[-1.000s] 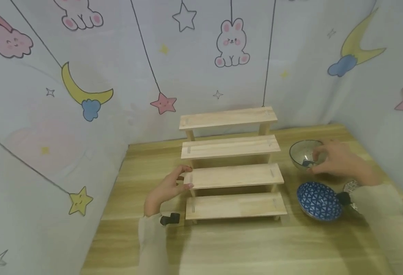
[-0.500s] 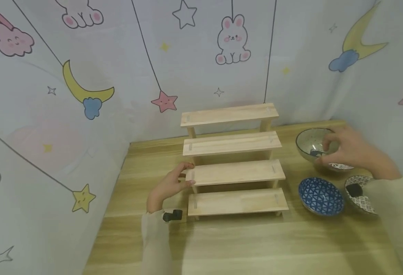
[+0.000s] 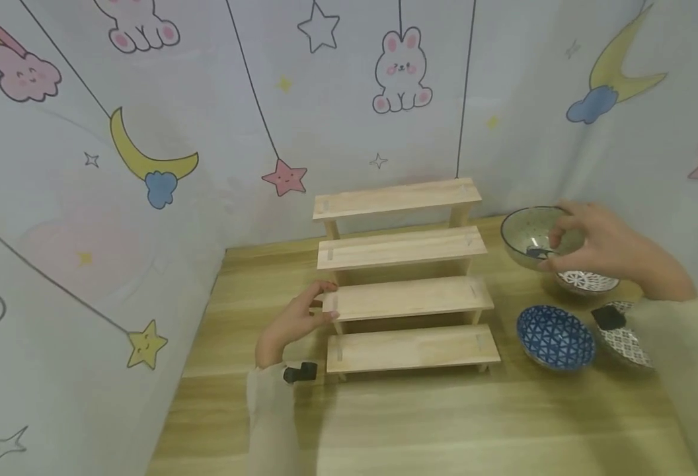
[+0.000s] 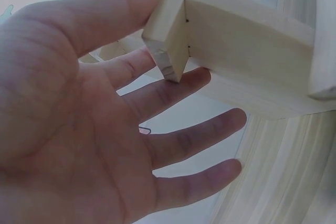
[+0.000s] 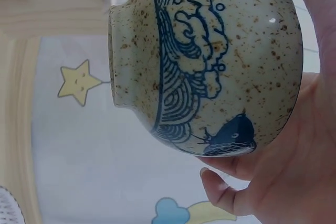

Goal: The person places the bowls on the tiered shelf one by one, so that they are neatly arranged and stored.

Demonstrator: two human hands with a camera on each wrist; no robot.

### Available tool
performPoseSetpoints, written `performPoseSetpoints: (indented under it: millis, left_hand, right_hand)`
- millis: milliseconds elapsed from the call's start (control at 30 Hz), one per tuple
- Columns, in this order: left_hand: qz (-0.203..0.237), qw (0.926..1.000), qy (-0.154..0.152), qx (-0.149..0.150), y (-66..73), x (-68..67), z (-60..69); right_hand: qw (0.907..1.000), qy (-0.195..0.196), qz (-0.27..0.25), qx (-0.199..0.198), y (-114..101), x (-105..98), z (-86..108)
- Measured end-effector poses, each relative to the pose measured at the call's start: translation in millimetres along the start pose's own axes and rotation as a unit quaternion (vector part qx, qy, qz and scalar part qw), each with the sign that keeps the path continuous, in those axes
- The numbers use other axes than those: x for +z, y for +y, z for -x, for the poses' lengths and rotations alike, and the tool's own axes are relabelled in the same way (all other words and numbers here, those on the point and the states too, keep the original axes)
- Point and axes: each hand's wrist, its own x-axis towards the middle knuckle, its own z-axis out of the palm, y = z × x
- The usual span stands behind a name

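Note:
A speckled grey-green bowl (image 3: 521, 235) with a dark rim hangs over the right side of the table. My right hand (image 3: 607, 244) pinches its rim between thumb and fingers. The right wrist view shows blue waves and a fish on the outside of that bowl (image 5: 210, 77). A stepped wooden display rack (image 3: 408, 297) stands in the middle, its boards bare. My left hand (image 3: 292, 324) grips the left end of the second board from the front. In the left wrist view the thumb and first fingers lie around the board's end (image 4: 168, 45), and the other fingers stretch out loosely.
Right of the rack lie a blue patterned bowl (image 3: 556, 337), a grey-and-white patterned dish (image 3: 628, 340) partly behind the right sleeve, and a white-patterned dish (image 3: 587, 282) below the lifted bowl. Cloth walls with cartoon prints enclose the wood-grain table (image 3: 444, 423).
The right hand has raised the speckled bowl from the table, uncovering the white-patterned dish beneath. The left hand keeps its place on the rack.

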Motion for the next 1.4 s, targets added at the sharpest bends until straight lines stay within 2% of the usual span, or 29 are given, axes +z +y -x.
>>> performPoseSetpoints:
  millis: [167,267,367,500,600,833,1000,1033,1233,1267,1400]
  left_hand:
    - [0.002,1.0000,-0.001,-0.001,1.7,-0.2,-1.3]
    - [0.003,1.0000,-0.002,0.003,2.8,-0.6,-0.7]
    - [0.002,1.0000,-0.003,0.005,2.4,-1.0,2.1]
    - [-0.002,1.0000,-0.001,0.002,-0.6,-2.8,7.1]
    - [-0.003,1.0000,-0.003,0.006,-3.4,-3.1,9.4]
    - [0.000,0.9999,-0.008,0.009,-4.9,-1.9,5.6]
    - [0.008,0.9999,-0.005,0.007,-1.6,-0.9,3.7]
    - [0.011,0.9999,-0.005,0.007,3.1,-0.5,4.5]
    - [0.020,0.9998,-0.002,0.005,2.5,2.0,3.1]
    - [0.019,0.9998,-0.002,0.004,-1.3,2.0,2.1]
    - [0.014,0.9999,0.002,0.000,2.5,0.1,1.2]
  right_hand:
    - [1.0000,0.005,0.005,0.005,-13.3,-0.6,-11.7]
    - [0.9996,0.002,0.025,0.010,-23.9,0.9,-17.8]
    - [0.9989,0.009,0.047,-0.003,-33.7,6.5,-23.7]
    - [0.9995,0.007,0.020,-0.025,-46.9,16.4,-35.4]
    - [0.9995,-0.009,-0.022,-0.020,-56.0,23.0,-42.7]
    - [0.9978,-0.015,-0.049,-0.041,-70.5,34.5,-58.1]
    - [0.9963,-0.011,-0.059,-0.061,-78.6,41.4,-71.4]
    - [0.9959,-0.010,-0.059,-0.067,-79.5,42.9,-74.1]
    - [0.9943,-0.010,-0.062,-0.086,-84.3,51.5,-86.8]
    - [0.9942,-0.010,-0.062,-0.088,-85.2,52.6,-88.5]
    - [0.9933,-0.012,-0.064,-0.095,-88.3,56.0,-95.5]
